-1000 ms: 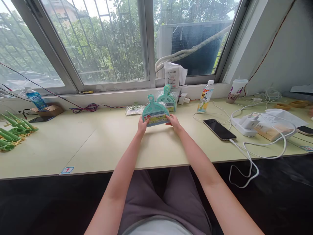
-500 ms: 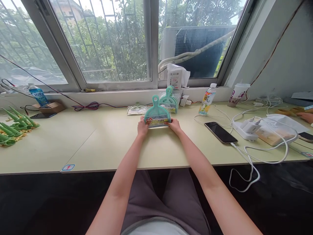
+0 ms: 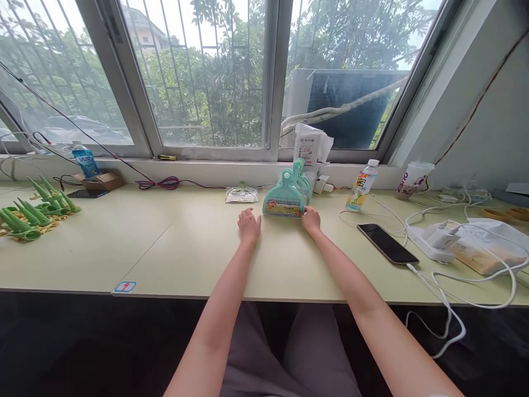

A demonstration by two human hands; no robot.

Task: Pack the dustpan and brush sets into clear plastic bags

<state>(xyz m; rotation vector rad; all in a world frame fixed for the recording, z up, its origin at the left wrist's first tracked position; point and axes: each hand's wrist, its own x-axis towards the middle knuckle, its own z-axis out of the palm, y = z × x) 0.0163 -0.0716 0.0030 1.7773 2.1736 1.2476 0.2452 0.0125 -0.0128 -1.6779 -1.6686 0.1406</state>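
A teal mini dustpan (image 3: 284,193) with a printed label stands upright near the back of the table, its handle with the round hole pointing up. My right hand (image 3: 311,219) pinches its lower right corner. To the left of it, my left hand (image 3: 249,226) is apart from the dustpan, fingers loosely spread just over the tabletop. Close behind stand more teal dustpans (image 3: 303,175), partly hidden by the front one. A clear flat package (image 3: 242,194) with a small green handle lies beyond my left hand.
To the right are a juice bottle (image 3: 362,186), a plastic cup (image 3: 414,180), a phone (image 3: 387,243) and a power strip (image 3: 433,242) with tangled white cables. Green spiky plastic parts (image 3: 37,209) lie at the left. A white box (image 3: 306,144) stands by the window.
My left hand has let go of the dustpan and moved away to its left. My right hand still grips the corner, and the dustpan now stands closer to those behind. The view has shifted.
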